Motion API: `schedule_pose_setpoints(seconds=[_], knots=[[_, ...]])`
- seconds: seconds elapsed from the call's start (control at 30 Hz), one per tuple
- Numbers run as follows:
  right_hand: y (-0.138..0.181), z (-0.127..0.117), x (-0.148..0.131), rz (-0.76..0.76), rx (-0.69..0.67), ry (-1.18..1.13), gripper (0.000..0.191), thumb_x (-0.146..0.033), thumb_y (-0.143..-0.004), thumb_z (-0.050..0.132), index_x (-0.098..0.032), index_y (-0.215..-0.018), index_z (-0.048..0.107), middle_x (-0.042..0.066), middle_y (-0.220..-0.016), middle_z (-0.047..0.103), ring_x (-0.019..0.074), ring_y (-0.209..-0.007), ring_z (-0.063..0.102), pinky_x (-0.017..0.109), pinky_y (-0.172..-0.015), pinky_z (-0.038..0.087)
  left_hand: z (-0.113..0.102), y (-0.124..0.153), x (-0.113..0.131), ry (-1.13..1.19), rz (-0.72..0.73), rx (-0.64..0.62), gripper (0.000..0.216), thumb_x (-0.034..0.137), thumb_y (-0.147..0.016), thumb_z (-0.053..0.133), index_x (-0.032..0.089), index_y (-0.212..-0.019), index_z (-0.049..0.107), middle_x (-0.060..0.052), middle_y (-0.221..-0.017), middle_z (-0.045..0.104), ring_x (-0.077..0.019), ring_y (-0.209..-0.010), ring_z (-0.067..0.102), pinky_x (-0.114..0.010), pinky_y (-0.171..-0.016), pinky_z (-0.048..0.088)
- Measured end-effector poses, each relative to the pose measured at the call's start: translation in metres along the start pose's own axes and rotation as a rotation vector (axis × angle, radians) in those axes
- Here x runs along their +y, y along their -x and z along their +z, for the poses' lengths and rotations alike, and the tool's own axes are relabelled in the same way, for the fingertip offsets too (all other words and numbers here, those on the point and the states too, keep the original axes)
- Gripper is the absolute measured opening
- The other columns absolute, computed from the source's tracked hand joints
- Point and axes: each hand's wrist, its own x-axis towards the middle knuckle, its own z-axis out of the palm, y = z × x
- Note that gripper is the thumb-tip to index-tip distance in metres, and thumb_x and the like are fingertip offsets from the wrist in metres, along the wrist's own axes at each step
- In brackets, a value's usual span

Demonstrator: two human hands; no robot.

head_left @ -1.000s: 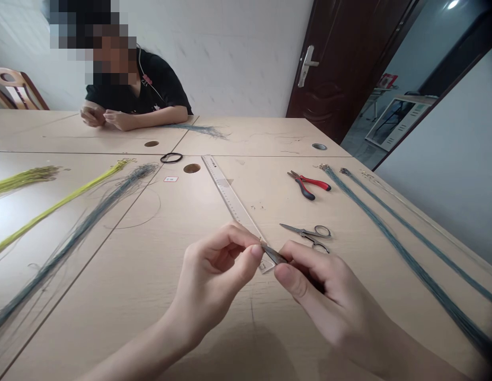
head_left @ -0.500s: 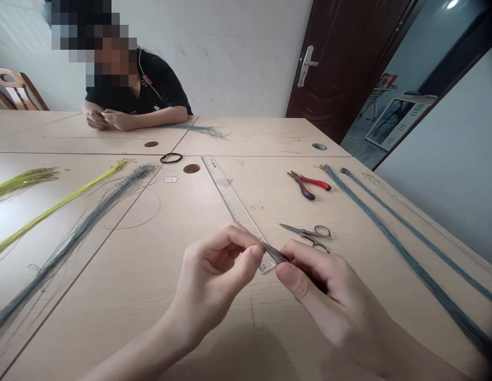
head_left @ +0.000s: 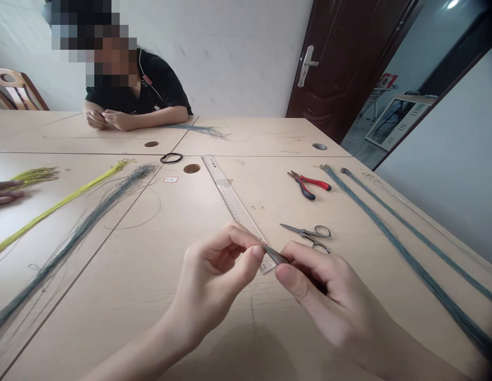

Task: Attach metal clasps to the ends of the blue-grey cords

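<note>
Above the tabletop (head_left: 158, 275), the two hands meet fingertip to fingertip. The right hand (head_left: 329, 296) is closed around small dark pliers (head_left: 278, 256), whose tip reaches toward the left hand (head_left: 214, 275), pinched shut on something tiny at that tip; what it is cannot be told. Just beyond the hands lie a clear ruler (head_left: 230, 196) and scissors (head_left: 309, 234), with red-handled pliers (head_left: 309, 183) farther off. Grey cords (head_left: 408, 264) run along the right hand's outer side.
</note>
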Motion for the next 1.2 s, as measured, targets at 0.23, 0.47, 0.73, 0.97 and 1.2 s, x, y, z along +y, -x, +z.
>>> schedule_pose_setpoints(seconds=[0.23,0.47,0.73,0.97,1.2], knots=[[0.002,0.003,0.011,-0.048,0.033,0.008,0.035,-0.045,-0.093,0.042,-0.019,-0.069,0.039,-0.006,-0.057,0.028,0.0071,-0.051,0.026,0.021,-0.043,0.022,0.001,0.0,0.0,0.014,0.005,0.006,0.016,0.02,-0.086,0.055,0.017,-0.071,0.059,0.0,-0.07,0.059,-0.0098,-0.067,0.054,-0.02,-0.06,0.045],[0.003,0.0,0.008,-0.061,0.043,-0.053,0.032,-0.043,-0.093,0.042,-0.02,-0.071,0.042,-0.007,-0.056,0.026,0.007,-0.049,0.024,0.021,-0.042,0.021,0.0,0.0,-0.001,0.001,0.016,0.009,0.016,0.017,-0.086,0.055,0.017,-0.07,0.059,0.002,-0.069,0.058,-0.0081,-0.067,0.053,-0.018,-0.061,0.044],[0.001,0.0,0.002,0.009,0.012,-0.021,0.035,-0.045,-0.092,0.042,-0.019,-0.07,0.04,-0.006,-0.058,0.026,0.0078,-0.053,0.025,0.022,-0.045,0.022,0.0,0.0,-0.001,0.016,0.007,-0.001,0.016,0.02,-0.086,0.056,0.016,-0.07,0.059,0.001,-0.069,0.059,-0.0085,-0.066,0.054,-0.018,-0.06,0.045],[0.001,0.0,0.002,-0.017,0.006,-0.015,0.033,-0.045,-0.093,0.04,-0.019,-0.072,0.042,-0.006,-0.058,0.027,0.0081,-0.052,0.025,0.023,-0.045,0.022,0.001,0.0,0.002,0.013,0.001,0.003,0.017,0.019,-0.085,0.056,0.016,-0.069,0.058,0.001,-0.068,0.058,-0.0096,-0.065,0.053,-0.02,-0.059,0.044],[0.001,0.001,0.005,-0.013,0.015,-0.006,0.035,-0.046,-0.092,0.041,-0.019,-0.069,0.04,-0.005,-0.058,0.026,0.0083,-0.052,0.025,0.023,-0.044,0.021,0.001,-0.001,0.001,-0.007,0.008,0.014,0.017,0.019,-0.085,0.055,0.016,-0.069,0.058,0.0,-0.068,0.057,-0.0105,-0.064,0.052,-0.021,-0.058,0.043]])
